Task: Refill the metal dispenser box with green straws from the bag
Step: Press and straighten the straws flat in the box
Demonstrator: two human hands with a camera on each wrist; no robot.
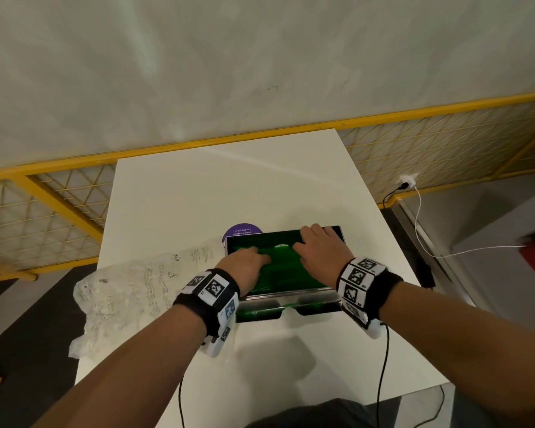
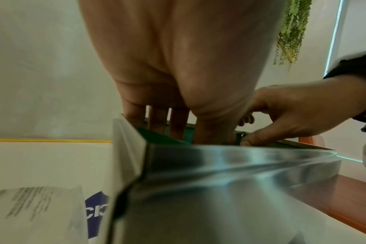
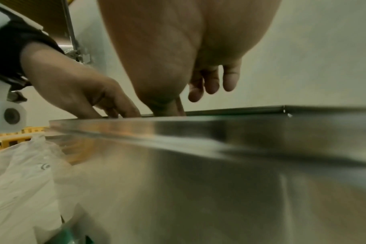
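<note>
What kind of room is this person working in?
Probably a staff pantry or a workplace corner, not a home: a plain white table, a purple sticker about keeping pantries clean, a yellow wire fence behind, and a metal straw box.

Both hands forward, left and right, palms down, fingers extended.

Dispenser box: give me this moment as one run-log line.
dispenser box: open, on table | green straws: inside | left hand, right hand: flat on straws | bag: left of box
</note>
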